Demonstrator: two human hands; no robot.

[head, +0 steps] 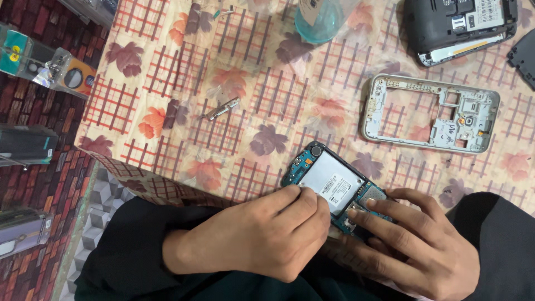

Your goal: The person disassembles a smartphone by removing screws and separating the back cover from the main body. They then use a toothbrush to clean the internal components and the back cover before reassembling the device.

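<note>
Bench (167,83) under a leaf-print checked cloth carries the stripped parts: black phone body (457,25), then silver plastic mid-frame (429,111), both already off. Blue-green phone circuit board with metal shield (331,181) sits at the near edge, not yet stripped. Right hand (418,245) steadies it with fingers spread; left hand (262,234), grip pressed together, pinches at the shield's edge.

a table (167,83) in leaf-patterned cloth; beyond the hands lie a silver phone frame (430,113) and a small metal strip (222,108).
</note>
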